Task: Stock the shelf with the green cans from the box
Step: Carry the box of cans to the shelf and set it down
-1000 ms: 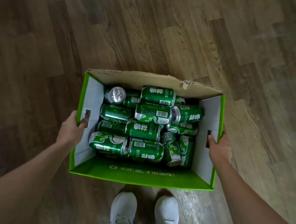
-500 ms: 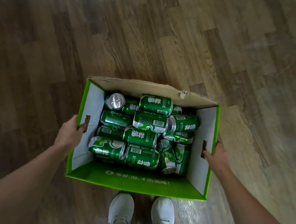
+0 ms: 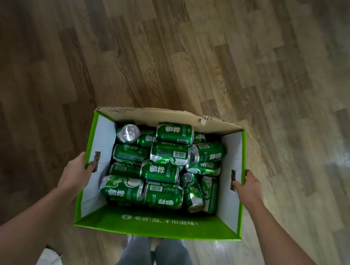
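Over a wood-plank floor, holding up an open green cardboard box, one hand on each short side. On the box's left wall, clamped tight with the left hand, a fingertip poking through to the white inner face by the handle slot. On the box's right wall, gripped the same way with the right hand, a fingertip showing at the matching slot. Both forearms bare, reaching in from the near corners of the box.

Inside the box, heaped with green cans, nearly all on their sides, stacked in more than one layer and touching one another. At the box's far-left corner, one can tipped up, showing its silver top and pull tab. Along the box's far wall, bare brown cardboard with a ragged, torn upper edge. On the box's near flap, white print on green.

Just below the box's near edge, legs in blue jeans. Down past the box's near-left corner, something white, cut off by the frame; cannot tell what.
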Tool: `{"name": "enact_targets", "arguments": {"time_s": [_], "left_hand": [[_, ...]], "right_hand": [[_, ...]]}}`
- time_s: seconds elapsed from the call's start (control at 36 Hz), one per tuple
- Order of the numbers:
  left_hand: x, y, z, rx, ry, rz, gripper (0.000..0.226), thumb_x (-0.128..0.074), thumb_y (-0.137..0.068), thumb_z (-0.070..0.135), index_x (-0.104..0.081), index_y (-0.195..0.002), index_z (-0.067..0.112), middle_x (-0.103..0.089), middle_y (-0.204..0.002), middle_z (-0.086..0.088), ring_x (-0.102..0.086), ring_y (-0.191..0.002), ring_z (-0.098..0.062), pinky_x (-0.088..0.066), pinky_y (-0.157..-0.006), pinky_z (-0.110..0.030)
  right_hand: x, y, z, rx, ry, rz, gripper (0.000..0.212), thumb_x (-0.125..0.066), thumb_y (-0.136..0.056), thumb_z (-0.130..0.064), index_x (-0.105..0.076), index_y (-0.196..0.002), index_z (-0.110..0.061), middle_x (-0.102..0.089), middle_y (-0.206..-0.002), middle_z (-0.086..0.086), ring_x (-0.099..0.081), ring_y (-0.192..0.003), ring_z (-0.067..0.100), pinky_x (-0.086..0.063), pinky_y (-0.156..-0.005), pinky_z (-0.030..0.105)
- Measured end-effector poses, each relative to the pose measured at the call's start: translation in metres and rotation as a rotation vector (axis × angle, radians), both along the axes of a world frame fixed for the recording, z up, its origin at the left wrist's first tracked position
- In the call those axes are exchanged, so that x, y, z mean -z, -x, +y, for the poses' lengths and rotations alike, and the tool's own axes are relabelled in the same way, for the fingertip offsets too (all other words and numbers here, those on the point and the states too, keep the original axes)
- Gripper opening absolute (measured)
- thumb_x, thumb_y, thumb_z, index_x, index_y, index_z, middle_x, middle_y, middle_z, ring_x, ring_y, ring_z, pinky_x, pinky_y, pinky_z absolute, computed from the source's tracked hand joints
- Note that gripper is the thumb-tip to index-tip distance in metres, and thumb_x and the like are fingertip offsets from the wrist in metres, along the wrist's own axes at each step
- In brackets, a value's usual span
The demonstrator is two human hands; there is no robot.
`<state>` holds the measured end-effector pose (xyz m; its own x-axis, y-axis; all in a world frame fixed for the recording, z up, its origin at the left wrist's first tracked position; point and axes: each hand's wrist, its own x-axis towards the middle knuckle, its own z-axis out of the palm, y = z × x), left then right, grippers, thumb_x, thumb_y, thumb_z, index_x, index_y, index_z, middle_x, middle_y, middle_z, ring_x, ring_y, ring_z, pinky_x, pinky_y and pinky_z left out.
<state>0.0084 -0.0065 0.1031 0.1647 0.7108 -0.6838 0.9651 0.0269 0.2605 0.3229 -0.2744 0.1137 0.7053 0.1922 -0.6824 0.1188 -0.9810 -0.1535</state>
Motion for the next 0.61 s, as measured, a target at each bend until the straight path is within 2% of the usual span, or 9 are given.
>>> {"name": "enact_targets", "arguments": {"time_s": [0.14, 0.22, 0.39, 0.53, 0.61], "left_hand": [[-0.054, -0.008, -0.003, -0.016, 0.011, 0.019, 0.017, -0.046, -0.097, 0.015, -0.052, -0.110, 0.007, -0.059, -0.092, -0.012, -0.054, -0.073, -0.028, -0.037, -0.059, -0.034], [-0.087, -0.015, -0.002, -0.031, 0.006, 0.032, 0.016, -0.046, -0.097, 0.016, -0.052, -0.108, 0.007, -0.061, -0.097, -0.016, -0.055, -0.077, -0.030, -0.040, -0.063, -0.035], [-0.151, -0.036, 0.006, -0.056, -0.010, 0.021, 0.016, -0.046, -0.097, 0.014, -0.052, -0.108, 0.004, -0.061, -0.103, -0.018, -0.053, -0.079, -0.028, -0.039, -0.065, -0.036], [-0.194, -0.059, 0.021, -0.061, -0.036, -0.018, 0.019, -0.045, -0.097, 0.012, -0.052, -0.113, 0.003, -0.056, -0.098, -0.012, -0.051, -0.078, -0.024, -0.037, -0.062, -0.032], [-0.209, -0.070, 0.038, -0.050, -0.065, -0.013, 0.018, -0.046, -0.096, 0.012, -0.054, -0.111, 0.004, -0.060, -0.105, -0.018, -0.053, -0.082, -0.028, -0.040, -0.067, -0.036]], "right_hand": [[-0.049, -0.012, 0.000, -0.008, 0.021, 0.014, 0.032, -0.059, -0.089, -0.010, -0.049, -0.117, 0.003, -0.060, -0.105, 0.022, -0.051, -0.078, 0.027, -0.034, -0.059, 0.030], [-0.079, -0.021, 0.005, -0.012, 0.020, 0.018, 0.034, -0.059, -0.089, -0.011, -0.048, -0.119, 0.003, -0.059, -0.110, 0.023, -0.057, -0.087, 0.032, -0.035, -0.063, 0.030], [-0.132, -0.045, 0.017, -0.021, -0.008, 0.012, 0.030, -0.058, -0.090, -0.009, -0.049, -0.116, 0.002, -0.060, -0.105, 0.023, -0.051, -0.077, 0.027, -0.040, -0.062, 0.032], [-0.170, -0.068, 0.033, -0.023, -0.041, 0.009, 0.032, -0.057, -0.089, -0.010, -0.049, -0.118, 0.001, -0.059, -0.105, 0.022, -0.058, -0.090, 0.035, -0.048, -0.072, 0.039], [-0.190, -0.083, 0.048, -0.030, -0.064, 0.004, 0.035, -0.058, -0.089, -0.009, -0.049, -0.121, 0.003, -0.058, -0.108, 0.024, -0.058, -0.097, 0.037, -0.046, -0.076, 0.038]]}}
